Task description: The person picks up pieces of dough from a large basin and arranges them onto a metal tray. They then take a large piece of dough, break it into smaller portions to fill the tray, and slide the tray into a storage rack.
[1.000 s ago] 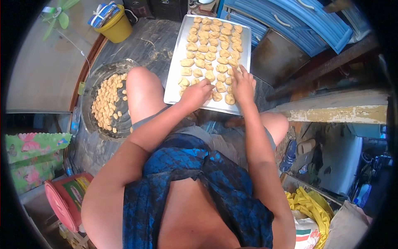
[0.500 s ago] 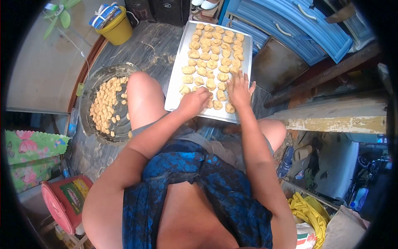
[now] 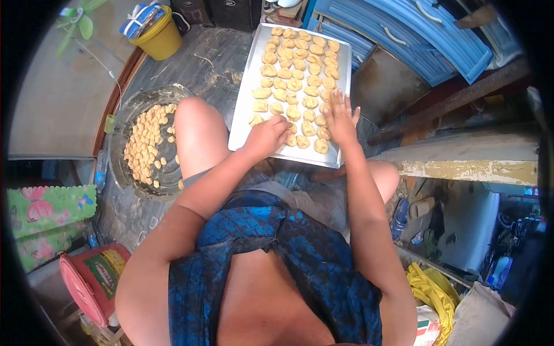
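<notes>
A white-grey metal tray [image 3: 243, 124] lies in front of me, bearing rows of flattened yellowish dough pieces [image 3: 294, 85]. Over the tray's lower left part is my left hand [image 3: 268, 136], its fingers curled on or beside dough near the bottom rows; what they hold, if anything, is hidden. My right hand [image 3: 341, 119] rests at the tray's right side with fingers stretched out, its fingertips touching or just over the dough of the right column. Left of my knee, a round dark metal basin [image 3: 119, 151] holds many small dough lumps [image 3: 144, 144].
A yellow bucket [image 3: 160, 41] stands at the upper left. Blue drawers [image 3: 398, 34] are beyond the tray to the right. A red lidded bucket [image 3: 83, 288] is at the lower left, and a wooden beam [image 3: 467, 170] lies to the right. Slippers [image 3: 399, 219] are on the floor.
My right hand has moved slightly right and up, with its fingers closer together. My left hand has shifted slightly left. The view has shifted a little.
</notes>
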`<action>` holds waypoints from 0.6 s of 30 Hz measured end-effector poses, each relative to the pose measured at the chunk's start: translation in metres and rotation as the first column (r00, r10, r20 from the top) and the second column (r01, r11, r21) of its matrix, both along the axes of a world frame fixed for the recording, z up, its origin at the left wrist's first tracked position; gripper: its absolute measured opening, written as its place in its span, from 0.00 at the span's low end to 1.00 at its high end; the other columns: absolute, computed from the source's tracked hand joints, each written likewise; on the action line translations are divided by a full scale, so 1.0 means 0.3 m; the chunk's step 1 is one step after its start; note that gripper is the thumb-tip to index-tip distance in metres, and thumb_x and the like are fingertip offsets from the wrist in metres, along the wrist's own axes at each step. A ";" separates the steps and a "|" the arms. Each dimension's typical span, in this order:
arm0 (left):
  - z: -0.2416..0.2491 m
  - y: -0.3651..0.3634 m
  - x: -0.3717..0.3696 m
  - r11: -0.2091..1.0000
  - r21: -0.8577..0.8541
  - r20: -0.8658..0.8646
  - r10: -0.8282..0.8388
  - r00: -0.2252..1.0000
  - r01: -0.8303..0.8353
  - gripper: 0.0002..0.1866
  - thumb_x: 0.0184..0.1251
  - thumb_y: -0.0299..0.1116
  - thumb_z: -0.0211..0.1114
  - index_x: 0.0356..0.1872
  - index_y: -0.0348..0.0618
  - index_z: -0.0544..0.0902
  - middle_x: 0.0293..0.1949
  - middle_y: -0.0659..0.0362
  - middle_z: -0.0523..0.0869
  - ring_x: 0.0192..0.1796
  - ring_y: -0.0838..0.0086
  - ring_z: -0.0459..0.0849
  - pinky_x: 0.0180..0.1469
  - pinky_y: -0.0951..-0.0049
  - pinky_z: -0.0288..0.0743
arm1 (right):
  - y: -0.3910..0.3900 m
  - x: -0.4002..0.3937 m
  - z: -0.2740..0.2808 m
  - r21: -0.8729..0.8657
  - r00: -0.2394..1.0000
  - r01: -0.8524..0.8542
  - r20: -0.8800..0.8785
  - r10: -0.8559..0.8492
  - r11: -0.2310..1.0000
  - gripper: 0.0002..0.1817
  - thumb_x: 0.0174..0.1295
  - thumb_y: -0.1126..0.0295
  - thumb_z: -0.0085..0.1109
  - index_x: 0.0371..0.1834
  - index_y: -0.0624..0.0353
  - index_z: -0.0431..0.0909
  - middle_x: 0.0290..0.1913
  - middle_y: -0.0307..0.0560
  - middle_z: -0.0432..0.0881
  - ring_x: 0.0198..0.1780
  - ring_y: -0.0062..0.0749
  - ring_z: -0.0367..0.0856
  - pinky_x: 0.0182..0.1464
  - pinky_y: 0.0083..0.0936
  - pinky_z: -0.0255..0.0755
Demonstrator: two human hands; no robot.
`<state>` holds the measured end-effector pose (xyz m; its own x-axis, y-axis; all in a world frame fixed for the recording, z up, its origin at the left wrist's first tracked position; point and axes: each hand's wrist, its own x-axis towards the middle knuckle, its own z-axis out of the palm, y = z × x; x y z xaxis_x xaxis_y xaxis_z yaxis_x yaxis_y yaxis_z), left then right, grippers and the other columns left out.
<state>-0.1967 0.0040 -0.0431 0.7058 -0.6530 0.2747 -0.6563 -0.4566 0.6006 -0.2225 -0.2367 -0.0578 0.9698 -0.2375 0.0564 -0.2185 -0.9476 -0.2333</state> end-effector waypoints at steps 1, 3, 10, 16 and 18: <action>-0.002 0.001 -0.001 1.000 0.003 -0.004 0.005 1.000 -0.005 0.08 0.60 0.31 0.61 0.40 0.44 0.81 0.40 0.59 0.80 0.39 0.62 0.82 0.39 0.67 0.77 | -0.024 -0.025 0.005 -0.020 0.995 -0.051 0.081 0.052 0.999 0.28 0.67 0.51 0.39 0.69 0.45 0.58 0.74 0.42 0.51 0.75 0.40 0.44 0.70 0.56 0.29; -0.005 0.003 -0.001 1.000 -0.016 -0.002 0.008 1.000 -0.008 0.08 0.60 0.31 0.61 0.40 0.44 0.82 0.40 0.59 0.80 0.39 0.63 0.82 0.39 0.67 0.77 | -0.024 -0.084 0.029 -0.040 0.983 -0.095 0.153 0.100 0.995 0.26 0.66 0.53 0.43 0.67 0.45 0.63 0.73 0.43 0.52 0.74 0.41 0.45 0.70 0.55 0.31; -0.012 -0.006 0.008 0.996 -0.083 0.037 0.030 0.999 -0.026 0.08 0.59 0.32 0.60 0.38 0.44 0.82 0.39 0.60 0.80 0.38 0.63 0.81 0.39 0.65 0.77 | 0.039 -0.236 0.024 -0.136 0.951 -0.289 0.068 0.300 0.947 0.17 0.55 0.58 0.59 0.47 0.46 0.81 0.67 0.43 0.64 0.68 0.41 0.58 0.69 0.53 0.39; -0.011 -0.003 0.003 0.998 -0.066 0.004 0.013 1.000 -0.013 0.08 0.59 0.30 0.62 0.40 0.44 0.82 0.39 0.59 0.81 0.39 0.63 0.82 0.39 0.67 0.77 | -0.011 -0.105 0.055 0.106 0.954 -0.156 0.274 0.122 0.982 0.18 0.54 0.58 0.61 0.48 0.46 0.81 0.62 0.46 0.69 0.65 0.41 0.61 0.65 0.49 0.47; -0.008 0.001 0.003 0.998 -0.065 0.002 0.019 1.000 -0.019 0.08 0.59 0.30 0.61 0.39 0.44 0.82 0.39 0.59 0.81 0.38 0.63 0.82 0.39 0.67 0.77 | -0.016 -0.066 0.047 0.031 0.966 -0.118 0.236 0.108 0.992 0.18 0.53 0.58 0.62 0.48 0.46 0.81 0.61 0.46 0.70 0.64 0.42 0.61 0.64 0.48 0.48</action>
<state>-0.1957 0.0045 -0.0453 0.7168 -0.6205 0.3182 -0.6499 -0.4290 0.6273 -0.2424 -0.2413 -0.0438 0.9516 -0.1343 0.2765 -0.0449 -0.9506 -0.3072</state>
